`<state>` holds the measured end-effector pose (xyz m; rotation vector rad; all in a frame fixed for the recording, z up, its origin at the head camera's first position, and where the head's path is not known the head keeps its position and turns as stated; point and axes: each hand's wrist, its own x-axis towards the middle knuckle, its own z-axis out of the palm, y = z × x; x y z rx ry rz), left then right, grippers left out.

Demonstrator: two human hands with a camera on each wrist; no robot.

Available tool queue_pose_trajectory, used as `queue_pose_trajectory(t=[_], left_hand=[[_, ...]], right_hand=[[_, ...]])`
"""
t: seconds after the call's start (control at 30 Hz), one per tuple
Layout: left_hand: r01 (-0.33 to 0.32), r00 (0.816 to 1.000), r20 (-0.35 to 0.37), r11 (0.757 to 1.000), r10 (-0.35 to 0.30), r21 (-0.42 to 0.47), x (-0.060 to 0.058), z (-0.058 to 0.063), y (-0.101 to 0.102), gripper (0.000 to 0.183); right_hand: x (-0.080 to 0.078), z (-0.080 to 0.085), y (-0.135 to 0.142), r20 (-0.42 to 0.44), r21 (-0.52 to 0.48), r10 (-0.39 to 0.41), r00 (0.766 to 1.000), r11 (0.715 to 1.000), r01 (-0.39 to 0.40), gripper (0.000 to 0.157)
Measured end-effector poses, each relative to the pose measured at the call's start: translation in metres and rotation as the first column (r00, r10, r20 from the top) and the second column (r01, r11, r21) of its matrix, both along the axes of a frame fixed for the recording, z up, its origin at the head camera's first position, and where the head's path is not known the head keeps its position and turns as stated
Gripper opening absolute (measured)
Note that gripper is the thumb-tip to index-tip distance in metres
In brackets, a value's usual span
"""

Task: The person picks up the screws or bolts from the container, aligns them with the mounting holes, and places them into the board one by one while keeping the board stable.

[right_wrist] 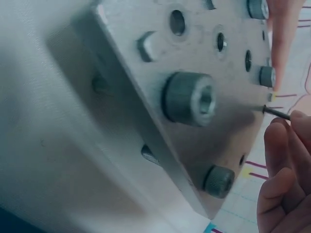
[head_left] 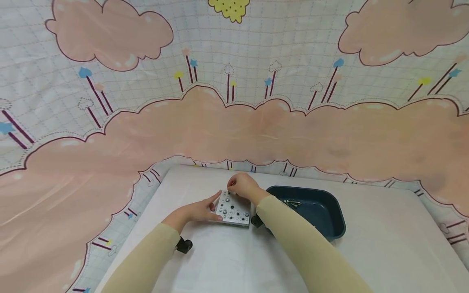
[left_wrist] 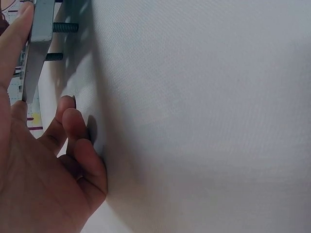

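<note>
A silvery metal plate (head_left: 240, 203), dotted with holes and bolts, is on the white table. My left hand (head_left: 198, 210) holds its left side, thumb at the near corner and index finger at the far one; the other fingers curl beside it in the left wrist view. Above the plate's far edge, my right hand (head_left: 243, 186) pinches a thin metal rod (right_wrist: 278, 113), whose tip meets the plate's face. Whether the rod is a screw or a tool, I cannot tell. Socket-head bolts (right_wrist: 192, 99) stand proud of the face, and threaded ends (left_wrist: 65, 27) stick out underneath.
To the right, partly behind my right sleeve, stands a dark blue tray (head_left: 341, 219) holding several brass-coloured screws (head_left: 293, 203). Black wrist-worn devices (head_left: 184, 245) show under both forearms. A patterned curtain (head_left: 234, 130) hangs behind the white table (head_left: 384, 232).
</note>
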<state>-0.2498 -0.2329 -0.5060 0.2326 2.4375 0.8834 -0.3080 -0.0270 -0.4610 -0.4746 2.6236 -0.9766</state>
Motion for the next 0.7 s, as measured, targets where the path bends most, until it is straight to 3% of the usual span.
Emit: queue_pose_trajectory(t=[0.57,0.7], left_hand=[[-0.002,1.0,0.006,1.0,0.002,0.011,-0.0006,0.003,0.0014,0.107],[-0.001,1.0,0.008,1.0,0.001,0.012,0.0005,0.0045,0.0019,0.107]], right_hand=[[-0.0009,-0.01,-0.0034,-0.08,0.152,0.068,0.994,0.987,-0.055,0.006],[-0.0013,-0.0102,-0.0039,-0.092,0.175,0.066,0.994,0.983,-0.049,0.012]])
